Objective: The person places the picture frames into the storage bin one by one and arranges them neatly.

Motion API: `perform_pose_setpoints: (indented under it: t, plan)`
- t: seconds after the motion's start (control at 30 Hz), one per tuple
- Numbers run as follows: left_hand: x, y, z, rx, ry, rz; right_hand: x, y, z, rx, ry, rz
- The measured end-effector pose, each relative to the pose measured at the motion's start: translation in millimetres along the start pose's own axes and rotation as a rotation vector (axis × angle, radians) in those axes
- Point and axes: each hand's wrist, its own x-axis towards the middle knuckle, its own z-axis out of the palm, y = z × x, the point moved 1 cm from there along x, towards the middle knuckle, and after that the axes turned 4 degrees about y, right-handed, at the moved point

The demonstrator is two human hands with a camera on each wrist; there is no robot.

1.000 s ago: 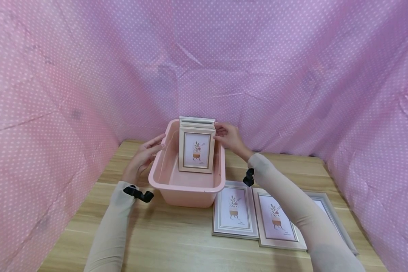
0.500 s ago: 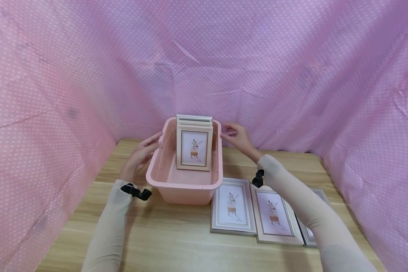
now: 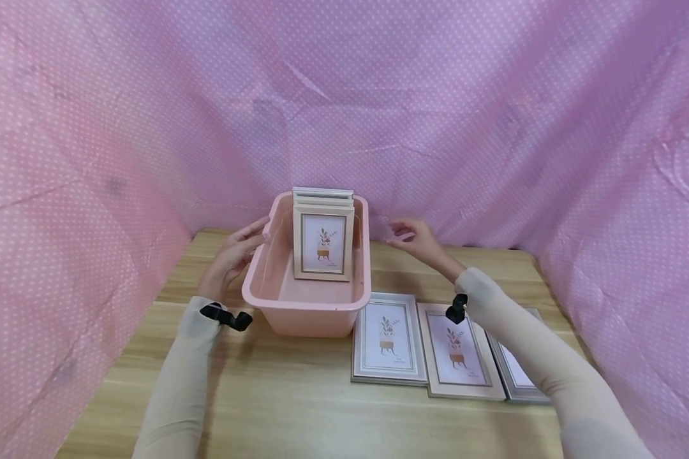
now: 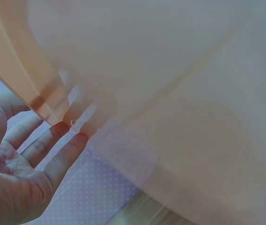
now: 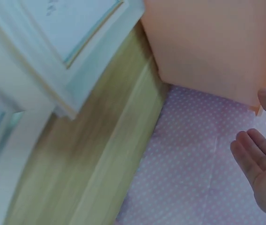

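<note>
A pink, white-dotted curtain (image 3: 344, 95) drapes around the sides and back of a wood-grain tabletop (image 3: 275, 395). On the tabletop, toward 12 o'clock, sits a pink basin (image 3: 304, 322). Inside it, a cream picture frame (image 3: 323, 242) with a potted-plant print stands on edge near the basin's 12 o'clock end, facing the head camera; the top edges of more frames (image 3: 323, 192) show right behind it, the rearmost silvery. At the basin's 10 o'clock side, the left hand (image 3: 233, 254) touches the rim with extended, spread fingers. Between 2 and 3 o'clock, the right hand (image 3: 419, 242) hovers apart from the rim, fingers loosely bent and holding nothing. Around 4 o'clock lie a silver frame (image 3: 387, 338), a second cream frame (image 3: 457, 354) and a grey frame (image 3: 519, 376), the last partly hidden by a pale sleeve (image 3: 528, 338).
</note>
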Motion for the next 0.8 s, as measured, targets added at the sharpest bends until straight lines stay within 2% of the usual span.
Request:
perform_pose_setpoints:
  t: [0.13, 0.33, 0.47, 0.8]
  plan:
    - [0.4, -1.2, 0.4, 0.000, -0.003, -0.019, -16.1, 5.9, -4.7, -0.051, -0.064, 0.043]
    - [0.8, -2.2, 0.3, -0.007, -0.011, -0.019, -38.1, 19.8, -6.9, -0.081, -0.110, 0.051]
    - [1.3, -0.8, -0.8, 0.010, -0.005, -0.012, -47.6, 28.2, -5.1, -0.062, -0.153, 0.054]
    - [-3.0, 0.8, 0.0, 0.024, -0.015, -0.002, -65.0, 43.0, 9.4, -0.110, -0.277, 0.071]
